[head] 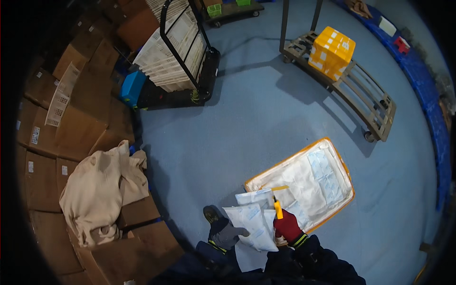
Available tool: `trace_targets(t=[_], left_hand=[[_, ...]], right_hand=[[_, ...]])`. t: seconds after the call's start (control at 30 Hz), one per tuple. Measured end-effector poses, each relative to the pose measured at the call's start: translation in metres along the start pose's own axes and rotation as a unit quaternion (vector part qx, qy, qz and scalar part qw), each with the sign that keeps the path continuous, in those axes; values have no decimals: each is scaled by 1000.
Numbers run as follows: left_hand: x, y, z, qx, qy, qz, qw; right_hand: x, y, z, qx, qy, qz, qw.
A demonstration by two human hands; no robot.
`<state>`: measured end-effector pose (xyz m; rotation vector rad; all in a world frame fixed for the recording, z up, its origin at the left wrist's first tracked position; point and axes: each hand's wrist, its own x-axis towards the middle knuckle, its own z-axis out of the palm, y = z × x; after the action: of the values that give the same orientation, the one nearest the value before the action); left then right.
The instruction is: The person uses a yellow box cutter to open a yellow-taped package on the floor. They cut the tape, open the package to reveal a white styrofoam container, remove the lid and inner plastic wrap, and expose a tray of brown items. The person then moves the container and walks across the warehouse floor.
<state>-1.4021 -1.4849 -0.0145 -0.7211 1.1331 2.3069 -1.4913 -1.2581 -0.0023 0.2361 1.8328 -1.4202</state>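
Observation:
My left hand, in a grey glove, grips a white ice pack with blue print at its left edge. My right hand, in a red glove, holds a yellow-handled tool whose dark end points away from me; its kind is hard to tell. Another ice pack lies just beyond the first. In front of my right hand, an orange-rimmed foam box stands on the floor, with white sheeting and blue-printed packs inside. A white sheet shows below my hands.
Cardboard boxes are stacked at the left, with a beige cloth over some. Ahead, a black trolley carries white plastic crates. A slatted cart at the right carries a yellow-taped box. My shoe is beside my left hand.

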Motion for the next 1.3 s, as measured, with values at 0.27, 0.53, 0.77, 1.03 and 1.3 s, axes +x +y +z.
trace_targets(t=[0.27, 0.53, 0.77, 1.03, 1.3], left_hand=[[-70, 171, -137, -207, 65, -33, 976], [-90, 330, -272, -313, 21, 269, 911], [-27, 554, -273, -262, 67, 406, 873], [59, 828, -225, 262, 235, 595, 722], [252, 858, -367, 66, 53, 169, 982]], right_hand=[[59, -141, 160, -53, -132, 55, 988], [149, -239, 201, 46, -57, 42, 996], [213, -276, 166, 59, -15, 85, 995], [298, -321, 146, -123, -36, -111, 986], [308, -336, 197, 115, 141, 120, 976]])
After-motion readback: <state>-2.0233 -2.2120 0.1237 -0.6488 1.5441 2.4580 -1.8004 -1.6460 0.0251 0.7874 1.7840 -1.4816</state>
